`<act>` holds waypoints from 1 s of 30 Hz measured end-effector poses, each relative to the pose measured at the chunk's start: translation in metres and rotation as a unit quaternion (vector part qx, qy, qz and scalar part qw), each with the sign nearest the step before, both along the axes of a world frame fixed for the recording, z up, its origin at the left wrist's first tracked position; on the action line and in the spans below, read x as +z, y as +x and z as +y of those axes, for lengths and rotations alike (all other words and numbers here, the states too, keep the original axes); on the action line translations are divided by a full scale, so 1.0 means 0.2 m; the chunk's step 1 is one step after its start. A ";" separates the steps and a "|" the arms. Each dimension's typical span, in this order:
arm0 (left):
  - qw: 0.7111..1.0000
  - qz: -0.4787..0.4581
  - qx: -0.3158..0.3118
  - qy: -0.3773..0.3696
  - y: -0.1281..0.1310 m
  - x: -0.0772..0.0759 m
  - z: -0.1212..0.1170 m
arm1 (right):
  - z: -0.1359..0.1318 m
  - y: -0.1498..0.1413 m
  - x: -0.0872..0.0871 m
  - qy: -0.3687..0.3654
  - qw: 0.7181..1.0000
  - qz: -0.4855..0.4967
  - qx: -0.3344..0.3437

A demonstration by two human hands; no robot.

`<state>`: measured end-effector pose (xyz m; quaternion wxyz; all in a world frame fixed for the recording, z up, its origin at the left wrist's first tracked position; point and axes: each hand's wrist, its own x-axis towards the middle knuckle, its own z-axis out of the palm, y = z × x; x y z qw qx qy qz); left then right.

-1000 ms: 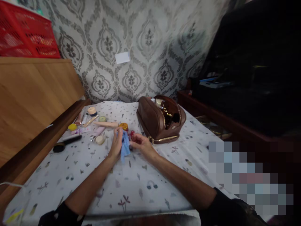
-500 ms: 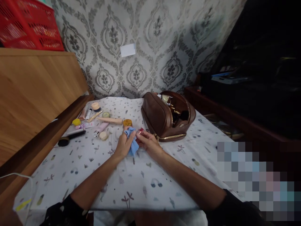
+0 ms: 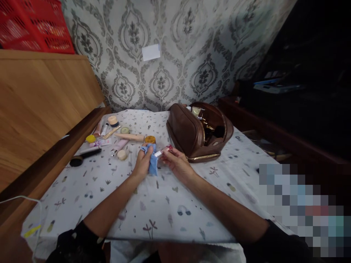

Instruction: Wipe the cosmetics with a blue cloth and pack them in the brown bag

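My left hand [image 3: 141, 164] is closed around a crumpled blue cloth [image 3: 153, 166]. Between the fingers of my right hand [image 3: 179, 165] is a small tube with a dark red end and a pale end [image 3: 163, 150], perhaps a lip gloss; its pale end points at the cloth. Just beyond the cloth sits a round gold-lidded jar [image 3: 150, 139]. Close behind my right hand stands a brown toiletry bag [image 3: 183, 128], unzipped, with several items inside. To the left of my left hand lie a small cream-coloured pot [image 3: 122, 155] and a pinkish tube [image 3: 120, 145].
More cosmetics lie at the table's left: a beige tube [image 3: 130, 137], a jar with a peach lid [image 3: 112, 120], a yellow round item [image 3: 90, 138] and a black brush [image 3: 76, 160]. A wooden cabinet [image 3: 49, 84] borders the left, with a red basket [image 3: 35, 27] on top.
The small tube has come out of the cloth, so its pale end shows. My right hand has shifted slightly right, away from the left hand. The whole view has shifted a little.
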<state>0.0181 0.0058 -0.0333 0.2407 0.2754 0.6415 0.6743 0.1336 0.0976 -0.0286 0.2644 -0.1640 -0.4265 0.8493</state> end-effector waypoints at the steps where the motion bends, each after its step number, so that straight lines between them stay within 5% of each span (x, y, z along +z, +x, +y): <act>1: 1.000 -0.015 0.005 0.001 -0.01 -0.01 0.00 | 0.00 0.00 0.00 0.001 1.000 0.006 -0.006; 8: 0.996 0.049 -0.055 0.050 0.02 0.01 -0.02 | 0.01 0.00 0.01 0.008 0.999 0.029 -0.028; 18: 0.985 0.152 -0.077 0.000 -0.01 0.07 -0.04 | 0.02 0.00 0.01 -0.006 0.998 -0.046 -0.032; 26: 0.979 0.200 -0.024 -0.009 -0.07 0.07 -0.04 | 0.00 0.00 0.02 0.190 0.974 -0.124 -0.024; 30: 0.982 0.183 -0.039 0.009 -0.07 0.07 -0.04 | 0.01 0.00 0.02 0.227 0.964 -0.135 -0.029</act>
